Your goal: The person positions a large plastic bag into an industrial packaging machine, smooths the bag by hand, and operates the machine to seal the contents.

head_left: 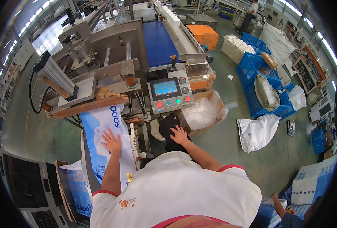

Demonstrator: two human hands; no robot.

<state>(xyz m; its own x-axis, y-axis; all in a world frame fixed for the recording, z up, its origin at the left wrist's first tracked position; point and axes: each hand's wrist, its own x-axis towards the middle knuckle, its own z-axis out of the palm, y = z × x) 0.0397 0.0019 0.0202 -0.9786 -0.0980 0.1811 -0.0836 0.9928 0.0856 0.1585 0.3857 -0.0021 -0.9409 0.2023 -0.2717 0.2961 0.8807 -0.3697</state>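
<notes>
"Well, in the head view, where do you find the printed sheet [100, 159]?"

"It is at the left, blue and white. Its far end goes out of sight at the brown bar [88, 105] of the machine [135, 42], and its near part comes down beside the person's body."

"And how are the hands?"

"The left hand [112, 143] lies flat on the sheet, its fingers spread and pinching nothing. The right hand [180, 135] is more to the right, resting on a dark thing [170, 123], with fingers also a little spread. I cannot tell surely what this is; perhaps the person's own knee."

"Which step is it, in your opinion?"

"I would judge that the sheet is being laid smooth at the machine."

"Then what does the next move call for?"

"In my judgement, a light and even pressure of the left palm, so that no fold is made, and fingers kept to the near side of the bar. The right hand is free to help, if an edge must be straightened."
</notes>
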